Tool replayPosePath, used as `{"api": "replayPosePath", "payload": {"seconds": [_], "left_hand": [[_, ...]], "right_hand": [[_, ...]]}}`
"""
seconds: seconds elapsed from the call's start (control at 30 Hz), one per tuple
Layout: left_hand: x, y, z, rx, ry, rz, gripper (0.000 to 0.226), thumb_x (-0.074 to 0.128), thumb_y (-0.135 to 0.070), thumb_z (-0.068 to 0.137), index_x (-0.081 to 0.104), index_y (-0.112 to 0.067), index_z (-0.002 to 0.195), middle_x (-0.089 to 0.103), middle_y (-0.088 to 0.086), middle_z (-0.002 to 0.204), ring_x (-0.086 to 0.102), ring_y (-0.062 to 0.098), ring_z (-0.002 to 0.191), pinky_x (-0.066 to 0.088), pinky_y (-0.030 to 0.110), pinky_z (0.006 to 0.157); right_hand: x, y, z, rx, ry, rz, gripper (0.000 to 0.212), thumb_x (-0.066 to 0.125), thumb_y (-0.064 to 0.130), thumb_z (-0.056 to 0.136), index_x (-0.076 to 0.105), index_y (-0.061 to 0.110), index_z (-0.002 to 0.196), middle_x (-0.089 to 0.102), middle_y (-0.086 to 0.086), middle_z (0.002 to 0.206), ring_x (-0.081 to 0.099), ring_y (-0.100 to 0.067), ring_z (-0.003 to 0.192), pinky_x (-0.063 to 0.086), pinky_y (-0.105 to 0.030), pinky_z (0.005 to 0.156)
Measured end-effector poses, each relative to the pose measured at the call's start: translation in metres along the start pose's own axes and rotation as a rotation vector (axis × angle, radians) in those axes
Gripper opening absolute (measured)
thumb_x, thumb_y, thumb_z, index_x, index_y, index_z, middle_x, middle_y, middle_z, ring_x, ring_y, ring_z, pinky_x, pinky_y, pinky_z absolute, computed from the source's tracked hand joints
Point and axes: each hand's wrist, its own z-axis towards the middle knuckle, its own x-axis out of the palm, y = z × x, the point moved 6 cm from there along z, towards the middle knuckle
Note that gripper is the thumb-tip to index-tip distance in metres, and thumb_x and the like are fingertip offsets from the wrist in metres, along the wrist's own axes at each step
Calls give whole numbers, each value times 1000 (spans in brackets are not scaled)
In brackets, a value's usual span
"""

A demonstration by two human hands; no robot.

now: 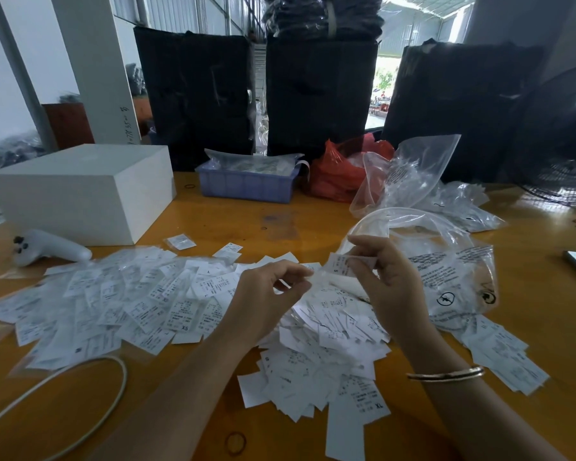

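because the tag (pixel 338 265) is only a small slip of white paper, it weighs almost nothing and will bend or crease at a light push. it is up in the air between the two hands, above the loose pile of tags (pixel 330 327) on the table (pixel 280 221). the right hand (pixel 386 281) pinches the tag at its right end with curled fingers and thumb, so the printed letter s shows. the left hand (pixel 266 294) is curled too, and its thumb and first finger seem to pinch the edge of a little clear bag (pixel 315 277) that meets the tag. i cannot tell if the tag is partly inside it.

the little clear bag is thin, soft and slippery. it will likely flop and stick shut, so it is best held at the open edge with just the fingertips. the tag is best held by one short end, flat and straight, with a soft pinch. a hard squeeze would probably fold it. a puff of air could blow the pile about. more tags already in bags (pixel 130 294) lie to the left.
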Motion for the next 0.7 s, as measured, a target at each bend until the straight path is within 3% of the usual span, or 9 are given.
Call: {"api": "replayPosePath", "payload": {"seconds": [0.23, 0.37, 0.53, 0.7], "left_hand": [[0, -2, 0, 38, -7, 2, 26, 71, -15, 84, 66, -39, 89, 67, -22, 79, 62, -5, 76, 47, 7, 68], [0, -1, -1, 40, -4, 13, 24, 72, -15, 84, 66, -38, 90, 66, -24, 76, 61, -7, 75, 45, 5, 67], [1, 1, 0, -3, 7, 1, 28, 72, -17, 84, 64, -43, 87, 65, -34, 80, 60, -8, 74, 45, 5, 66], [1, -1, -1, 42, 2, -1, 24, 72, -15, 84, 67, -38, 90, 66, -28, 75, 61, -7, 75, 46, 6, 67]], "right_hand": [[6, -3, -3, 12, 78, -6, 44, 60, -2, 87, 55, 37, 106, 64, 13, 86, 63, -4, 81, 50, -13, 68], [9, -4, -4, 14, 112, -42, 46, 61, -2, 86, 54, 39, 105, 64, 11, 83, 61, -1, 81, 47, -9, 68], [1, -2, 0, 10, 39, 44, 46, 60, -2, 87, 55, 40, 107, 64, 12, 91, 63, -5, 82, 54, -19, 68], [9, -5, -3, 36, 105, 17, 45, 59, -2, 87, 55, 38, 107, 64, 14, 86, 63, -4, 81, 52, -17, 67]]}}
